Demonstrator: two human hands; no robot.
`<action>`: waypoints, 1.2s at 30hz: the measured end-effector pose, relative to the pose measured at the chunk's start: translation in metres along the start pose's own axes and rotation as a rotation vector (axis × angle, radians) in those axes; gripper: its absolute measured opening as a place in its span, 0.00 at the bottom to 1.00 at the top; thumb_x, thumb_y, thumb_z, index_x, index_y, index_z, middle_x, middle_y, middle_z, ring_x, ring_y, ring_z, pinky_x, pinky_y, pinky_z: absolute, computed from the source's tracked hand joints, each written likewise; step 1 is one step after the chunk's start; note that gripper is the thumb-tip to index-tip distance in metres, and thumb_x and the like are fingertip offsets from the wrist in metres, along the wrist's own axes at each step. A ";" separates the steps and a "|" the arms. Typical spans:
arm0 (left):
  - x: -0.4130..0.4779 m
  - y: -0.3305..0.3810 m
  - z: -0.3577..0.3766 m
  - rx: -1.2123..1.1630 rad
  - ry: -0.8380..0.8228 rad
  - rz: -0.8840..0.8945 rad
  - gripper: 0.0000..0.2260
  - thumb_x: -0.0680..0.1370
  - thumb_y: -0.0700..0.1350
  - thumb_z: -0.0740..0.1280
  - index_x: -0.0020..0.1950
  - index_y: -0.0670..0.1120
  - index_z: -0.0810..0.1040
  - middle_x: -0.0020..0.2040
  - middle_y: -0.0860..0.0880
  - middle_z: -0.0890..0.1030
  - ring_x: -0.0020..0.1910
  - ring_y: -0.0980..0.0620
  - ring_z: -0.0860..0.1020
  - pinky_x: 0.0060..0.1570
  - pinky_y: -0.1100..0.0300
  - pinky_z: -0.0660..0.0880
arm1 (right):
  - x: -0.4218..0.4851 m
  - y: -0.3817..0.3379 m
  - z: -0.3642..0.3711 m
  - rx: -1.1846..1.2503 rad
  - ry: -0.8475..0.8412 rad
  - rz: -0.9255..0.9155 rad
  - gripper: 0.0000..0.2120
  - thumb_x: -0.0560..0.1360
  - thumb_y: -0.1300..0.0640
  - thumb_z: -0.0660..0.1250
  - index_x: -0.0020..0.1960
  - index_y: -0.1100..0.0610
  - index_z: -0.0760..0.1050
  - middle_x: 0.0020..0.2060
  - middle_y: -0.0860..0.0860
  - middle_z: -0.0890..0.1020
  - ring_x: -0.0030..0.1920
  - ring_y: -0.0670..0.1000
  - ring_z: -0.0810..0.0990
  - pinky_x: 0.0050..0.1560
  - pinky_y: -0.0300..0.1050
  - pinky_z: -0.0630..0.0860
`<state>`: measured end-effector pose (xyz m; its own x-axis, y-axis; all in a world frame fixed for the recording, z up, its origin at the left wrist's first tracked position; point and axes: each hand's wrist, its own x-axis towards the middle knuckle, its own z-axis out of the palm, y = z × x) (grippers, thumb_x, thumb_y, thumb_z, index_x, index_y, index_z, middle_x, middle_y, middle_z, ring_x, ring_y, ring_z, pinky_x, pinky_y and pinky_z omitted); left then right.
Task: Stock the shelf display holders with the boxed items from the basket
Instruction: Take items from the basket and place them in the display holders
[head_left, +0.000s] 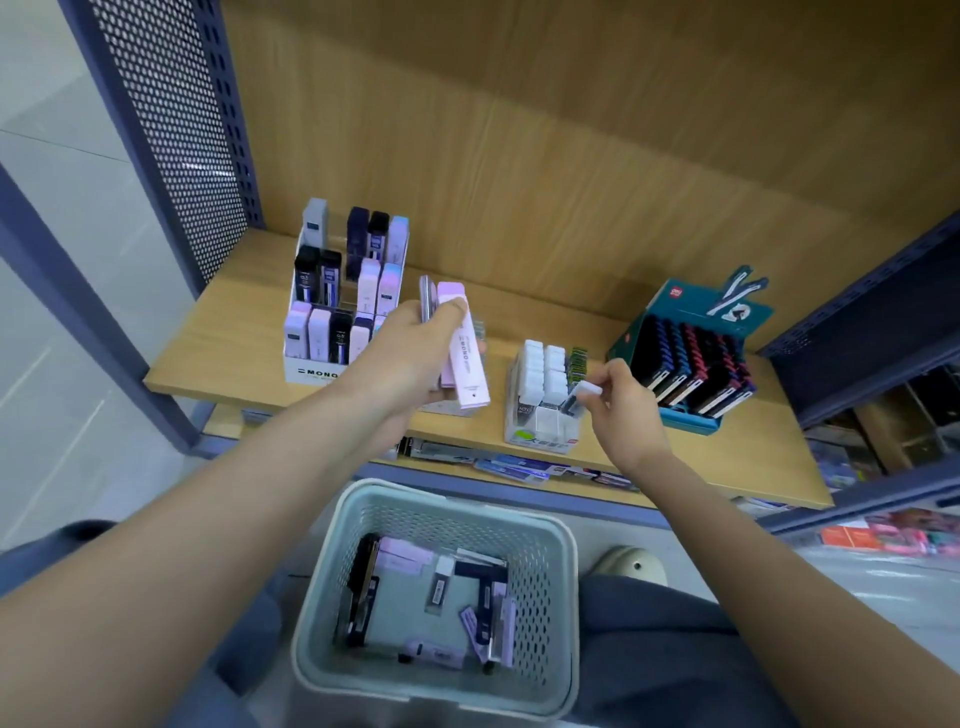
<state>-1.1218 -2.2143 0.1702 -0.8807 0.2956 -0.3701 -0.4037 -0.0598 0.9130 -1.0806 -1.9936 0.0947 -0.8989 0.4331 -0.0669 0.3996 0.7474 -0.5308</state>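
Observation:
My left hand grips a bundle of long pink and purple boxes above the wooden shelf, just right of the white MONO display holder that stands full of pink, purple and black boxes. My right hand pinches a small white-capped box at the right side of the clear display holder, which holds rows of white-topped boxes. The pale green basket sits below between my arms, with several pink, purple and black boxes lying in it.
A teal display box of dark items stands at the right of the shelf. A perforated blue metal panel closes the left side. A lower shelf holds flat packs. My knees flank the basket.

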 end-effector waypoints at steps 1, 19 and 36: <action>0.004 0.001 0.004 0.005 -0.001 -0.009 0.07 0.82 0.49 0.56 0.55 0.48 0.70 0.38 0.50 0.78 0.36 0.54 0.76 0.35 0.61 0.76 | 0.003 0.005 0.003 0.002 0.000 0.004 0.04 0.78 0.59 0.62 0.51 0.58 0.69 0.43 0.53 0.77 0.43 0.54 0.75 0.39 0.45 0.68; 0.030 -0.008 0.051 0.091 -0.031 -0.094 0.09 0.82 0.49 0.56 0.43 0.52 0.70 0.37 0.52 0.79 0.35 0.55 0.76 0.48 0.56 0.74 | 0.037 0.027 0.027 -0.254 -0.176 -0.088 0.02 0.76 0.59 0.66 0.49 0.56 0.76 0.50 0.52 0.78 0.47 0.53 0.78 0.41 0.44 0.73; 0.026 -0.002 0.042 0.120 -0.011 -0.148 0.07 0.82 0.50 0.57 0.45 0.51 0.71 0.39 0.50 0.80 0.40 0.51 0.79 0.59 0.48 0.74 | 0.035 0.020 0.030 -0.393 -0.093 -0.276 0.11 0.75 0.63 0.64 0.57 0.55 0.73 0.54 0.50 0.75 0.50 0.53 0.77 0.40 0.42 0.67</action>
<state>-1.1337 -2.1665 0.1655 -0.8107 0.3031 -0.5009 -0.4958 0.0996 0.8627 -1.1091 -1.9787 0.0559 -0.9859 0.1586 -0.0531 0.1658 0.9693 -0.1816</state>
